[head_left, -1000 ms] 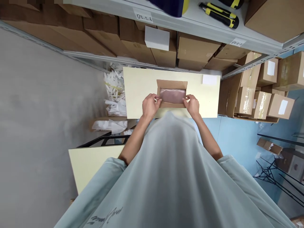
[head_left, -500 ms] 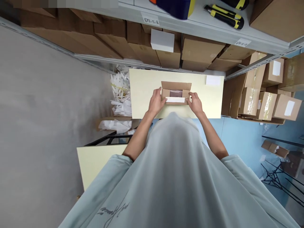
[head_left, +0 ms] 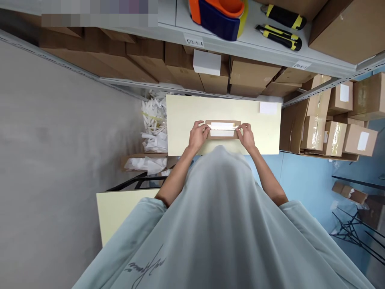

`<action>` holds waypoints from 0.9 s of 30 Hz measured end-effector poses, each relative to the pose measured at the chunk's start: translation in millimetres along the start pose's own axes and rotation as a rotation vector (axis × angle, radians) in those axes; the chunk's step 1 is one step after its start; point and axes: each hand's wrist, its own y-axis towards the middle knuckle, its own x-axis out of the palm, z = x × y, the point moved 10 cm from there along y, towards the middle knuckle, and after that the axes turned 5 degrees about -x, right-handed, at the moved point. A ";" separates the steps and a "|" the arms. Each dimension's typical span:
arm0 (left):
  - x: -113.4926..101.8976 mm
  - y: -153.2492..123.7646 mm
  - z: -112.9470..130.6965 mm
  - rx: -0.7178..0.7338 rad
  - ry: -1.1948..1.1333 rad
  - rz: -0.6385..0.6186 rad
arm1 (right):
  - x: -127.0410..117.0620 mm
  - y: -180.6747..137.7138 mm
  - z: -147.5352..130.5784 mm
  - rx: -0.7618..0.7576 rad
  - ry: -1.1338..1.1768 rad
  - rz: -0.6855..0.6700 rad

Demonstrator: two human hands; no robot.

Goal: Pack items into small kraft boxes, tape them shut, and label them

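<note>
A flat brown cardboard mailer (head_left: pixel 223 129) lies on the pale yellow table (head_left: pixel 183 116), folded shut, with two white strips along its top. My left hand (head_left: pixel 197 135) grips its left end with curled fingers. My right hand (head_left: pixel 247 135) pinches its right end the same way. The pink packet seen earlier is hidden inside.
A white label (head_left: pixel 268 107) lies at the table's far right corner. Behind are shelves of cardboard boxes (head_left: pixel 252 72); a tape dispenser (head_left: pixel 224 14) and box cutters (head_left: pixel 281 34) sit on the upper shelf. White packing scraps (head_left: pixel 153 124) pile at the left. Another yellow table (head_left: pixel 120 210) is near left.
The mailer's flaps have been folded over the pink packet, from open to shut. Both hands stayed at its ends and pressed the flaps down.
</note>
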 end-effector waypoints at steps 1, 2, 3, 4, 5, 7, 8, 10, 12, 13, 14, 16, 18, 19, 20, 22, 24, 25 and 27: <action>2.3 -0.5 -7.2 -0.054 -0.042 0.001 | 3.0 -2.8 4.3 0.040 0.035 0.009; 4.0 -0.2 -12.7 -0.093 -0.078 0.006 | 5.3 -4.8 6.9 0.070 0.059 0.020; 5.0 0.5 -16.3 -0.116 -0.110 0.015 | 6.8 -6.2 7.7 0.086 0.069 0.035; 5.2 1.4 -18.4 -0.125 -0.137 0.025 | 7.5 -7.1 7.0 0.091 0.069 0.052; 5.2 2.4 -19.7 -0.128 -0.159 0.034 | 7.8 -7.8 5.7 0.089 0.059 0.067; 5.2 3.7 -21.7 -0.130 -0.185 0.046 | 9.3 -9.1 2.3 0.077 0.031 0.077; 5.7 4.2 -22.8 -0.135 -0.185 0.049 | 10.5 -9.8 1.2 0.071 0.016 0.075; 7.6 5.0 -24.3 -0.145 -0.162 0.053 | 12.8 -11.1 1.2 0.071 -0.017 0.067; 10.3 6.2 -24.1 -0.148 -0.130 0.054 | 14.9 -11.5 3.1 0.080 -0.051 0.052; 12.1 7.1 -23.5 -0.148 -0.112 0.047 | 16.2 -11.2 4.3 0.088 -0.066 0.038; 14.2 8.0 -22.6 -0.148 -0.087 0.031 | 17.7 -10.7 5.3 0.095 -0.077 0.017; 17.7 9.7 -20.2 -0.150 -0.030 -0.017 | 19.2 -9.3 4.6 0.100 -0.088 -0.022; 15.9 11.2 -15.8 -0.142 0.014 -0.054 | 16.3 -8.3 -1.1 0.085 -0.098 -0.029; 12.1 11.9 -12.8 -0.134 0.024 -0.060 | 13.7 -8.2 -5.6 0.072 -0.107 -0.024; 6.9 12.8 -9.3 -0.123 0.029 -0.059 | 10.3 -8.3 -10.3 0.060 -0.122 -0.010; -5.4 15.7 -1.7 -0.101 0.051 -0.055 | 8.0 -7.7 -17.1 0.062 -0.148 -0.030; -16.2 21.0 5.2 -0.099 0.127 -0.070 | 0.9 -1.8 -24.2 0.062 -0.188 -0.029; -23.0 25.5 10.7 -0.092 0.147 -0.064 | -6.6 4.6 -28.5 0.063 -0.215 -0.012; -38.8 38.7 28.3 -0.063 0.176 -0.036 | -30.4 26.2 -44.1 0.050 -0.270 0.038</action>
